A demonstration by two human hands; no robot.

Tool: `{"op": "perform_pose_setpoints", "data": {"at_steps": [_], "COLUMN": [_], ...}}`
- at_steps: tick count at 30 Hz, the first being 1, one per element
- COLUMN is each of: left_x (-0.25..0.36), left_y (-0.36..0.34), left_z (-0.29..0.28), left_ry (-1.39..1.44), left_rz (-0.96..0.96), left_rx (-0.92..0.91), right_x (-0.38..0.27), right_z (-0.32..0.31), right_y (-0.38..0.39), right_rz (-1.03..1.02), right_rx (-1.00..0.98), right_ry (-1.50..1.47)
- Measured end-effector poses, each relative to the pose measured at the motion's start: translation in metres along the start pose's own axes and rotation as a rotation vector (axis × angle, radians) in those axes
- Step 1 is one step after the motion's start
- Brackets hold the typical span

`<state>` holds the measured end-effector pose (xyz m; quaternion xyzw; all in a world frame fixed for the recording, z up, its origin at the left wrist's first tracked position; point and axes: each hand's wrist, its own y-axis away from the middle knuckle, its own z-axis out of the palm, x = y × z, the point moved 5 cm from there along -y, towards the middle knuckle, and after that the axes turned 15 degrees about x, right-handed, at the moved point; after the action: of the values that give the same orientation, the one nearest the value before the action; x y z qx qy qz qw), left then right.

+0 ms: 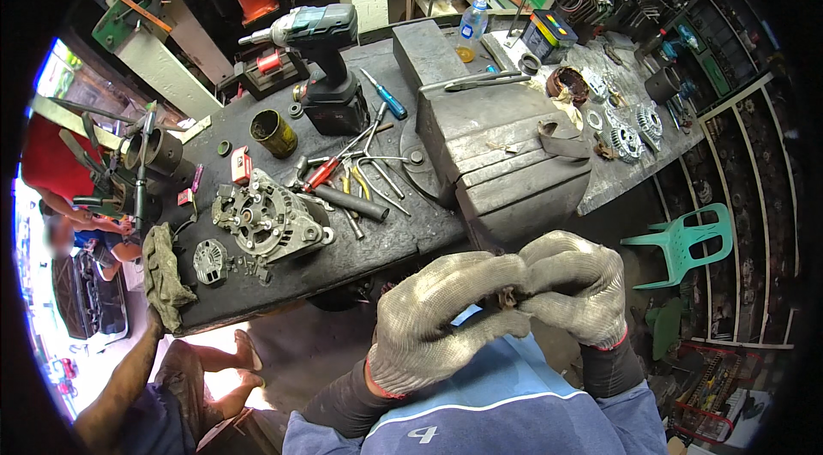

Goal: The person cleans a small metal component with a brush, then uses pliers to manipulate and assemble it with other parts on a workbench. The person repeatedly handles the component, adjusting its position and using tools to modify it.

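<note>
My left hand (437, 318) and my right hand (579, 285), both in off-white knitted gloves, meet in front of my blue shirt. Their fingers are closed together around a small dark brownish piece (507, 297); most of it is hidden by the gloves, and I cannot make out its kind. On the dark bench ahead to the left rests an alternator (267, 222) with its face up. Beside it lie a round vented metal cover (210, 261) and several small loose parts. Behind the alternator are a red-handled screwdriver (322, 173) and yellow-handled pliers (360, 184).
A large grey metal block (497, 142) stands on the bench. Farther back are a cordless impact wrench (324, 30), a blue screwdriver (387, 96) and a yellowish can (274, 134). At left, another person's arm (120, 386) reaches beside a rag (165, 277). A green chair (686, 236) stands right.
</note>
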<state>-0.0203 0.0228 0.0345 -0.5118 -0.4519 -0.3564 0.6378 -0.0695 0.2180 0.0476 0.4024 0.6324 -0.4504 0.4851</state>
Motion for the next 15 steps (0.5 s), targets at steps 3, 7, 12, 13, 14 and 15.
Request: {"op": "perform_pose_setpoints", "data": {"at_steps": [3, 7, 12, 13, 14, 15], "left_x": [-0.003, -0.009, -0.012, -0.012, -0.013, -0.015], "left_y": [0.0, 0.0, -0.002, -0.002, -0.002, -0.002], "left_z": [0.0, -0.001, 0.001, 0.001, 0.0, 0.0], "left_ry": [0.021, 0.068, 0.07, 0.075, 0.081, 0.095], "left_rz": [-0.053, -0.225, -0.235, -0.218, -0.2, -0.202], "left_rx": [0.022, 0.082, 0.091, 0.09, 0.09, 0.08], "right_x": [0.005, 0.011, 0.016, 0.016, 0.016, 0.016], "right_z": [0.002, 0.004, 0.006, 0.007, 0.007, 0.008], "right_y": [0.002, 0.007, 0.006, 0.005, 0.004, 0.003], "right_rz": [0.087, 0.155, 0.118, 0.098, 0.101, 0.083], "right_rx": [0.024, 0.115, 0.146, 0.144, 0.139, 0.128], "right_ry": [-0.044, -0.077, -0.083, -0.077, -0.083, -0.081]}}
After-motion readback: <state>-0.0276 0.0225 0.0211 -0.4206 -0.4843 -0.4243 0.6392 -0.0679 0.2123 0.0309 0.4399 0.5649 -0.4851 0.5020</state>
